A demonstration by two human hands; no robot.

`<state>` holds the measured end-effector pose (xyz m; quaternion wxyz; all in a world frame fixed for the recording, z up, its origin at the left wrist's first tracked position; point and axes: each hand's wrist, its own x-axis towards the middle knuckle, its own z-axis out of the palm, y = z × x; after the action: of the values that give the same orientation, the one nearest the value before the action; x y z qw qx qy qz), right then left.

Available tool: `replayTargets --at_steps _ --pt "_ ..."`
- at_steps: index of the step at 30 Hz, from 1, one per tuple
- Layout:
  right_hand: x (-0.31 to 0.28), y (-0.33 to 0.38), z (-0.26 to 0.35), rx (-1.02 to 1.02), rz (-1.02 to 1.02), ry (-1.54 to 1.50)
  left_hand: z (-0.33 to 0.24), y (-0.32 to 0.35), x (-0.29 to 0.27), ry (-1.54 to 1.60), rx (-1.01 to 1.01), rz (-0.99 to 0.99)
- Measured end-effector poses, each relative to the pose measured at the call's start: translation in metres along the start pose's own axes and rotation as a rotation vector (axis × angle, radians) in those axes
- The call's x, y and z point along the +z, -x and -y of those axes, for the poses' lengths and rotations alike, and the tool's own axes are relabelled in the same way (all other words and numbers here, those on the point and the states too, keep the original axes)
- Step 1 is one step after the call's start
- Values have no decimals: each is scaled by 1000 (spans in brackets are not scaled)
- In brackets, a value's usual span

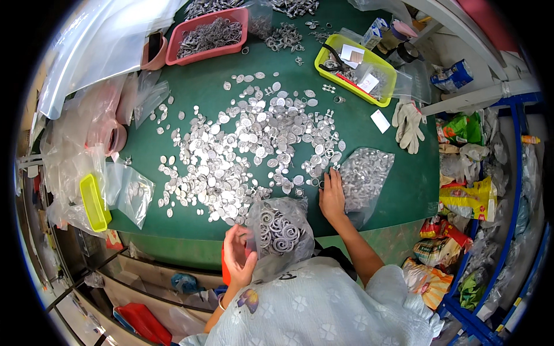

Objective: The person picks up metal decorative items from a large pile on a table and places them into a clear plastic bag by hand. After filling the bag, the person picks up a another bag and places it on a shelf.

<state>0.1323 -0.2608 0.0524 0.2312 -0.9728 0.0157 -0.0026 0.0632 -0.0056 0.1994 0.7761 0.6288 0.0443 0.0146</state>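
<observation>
My left hand (237,256) is beside a clear plastic bag (283,230) of grey metal spiral-shaped pieces at the table's near edge. Its thumb stands apart from the fingers, with some red between them; contact with the bag is unclear. My right hand (332,199) rests on the green table with fingers stretched forward, their tips at the pile's near right edge. A second clear bag (366,176), full of small silvery pieces, lies right beside that hand. Spread over the middle is a wide pile of small oval silvery medals (225,167).
A pink tray (242,34) of metal pieces stands at the back left, a yellow-green basket (389,86) at the back right. White gloves (408,127) and a white card (380,121) lie on the right. Left are plastic bags and a narrow yellow tray (95,203). Blue shelving (508,230) stands right.
</observation>
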Motion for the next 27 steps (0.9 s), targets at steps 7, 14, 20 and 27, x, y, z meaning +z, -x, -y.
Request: replayTargets --at_steps 7,14,20,27 --pt "-6 2 -4 -12 -36 -63 -7 2 -2 -132 -33 6" --pt "9 0 13 -27 4 -280 -11 8 5 -96 -194 14" --pt "8 -47 14 37 -231 -182 -17 10 5 -177 -246 -38" --pt "40 -75 18 20 -235 -29 -13 10 8 -209 -205 -25"
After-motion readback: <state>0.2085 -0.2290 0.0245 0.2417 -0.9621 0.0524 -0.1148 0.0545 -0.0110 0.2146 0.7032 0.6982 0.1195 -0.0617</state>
